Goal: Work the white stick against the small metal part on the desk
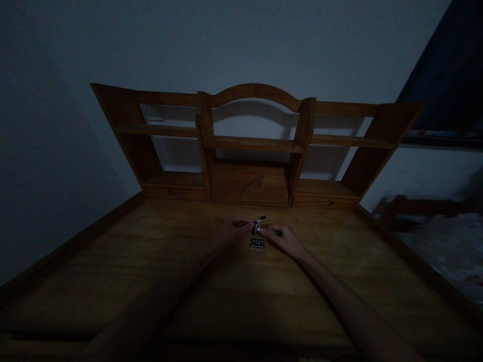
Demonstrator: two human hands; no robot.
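In dim light, both my hands meet over the middle of the wooden desk. Between them is a small black-and-silver metal tool [260, 219], one narrow arm of it sticking up toward the upper right. My left hand [234, 229] pinches its left side with closed fingers. Closed fingers of my right hand [286, 239] grip it from the right, and a dark, handle-like part shows under them. The tool's exact kind is too small and dark to make out. Just below, a small black holder [257, 244] with rows of silvery pieces lies on the desk.
The wooden desk [169, 251] has raised side edges. Behind it stands a wooden shelf unit [252, 145] with low drawers [324, 202] and a central panel [226, 186] bearing a dark curved mark. At right are a pale crumpled cover [445, 246] and a dark curtain [445, 65].
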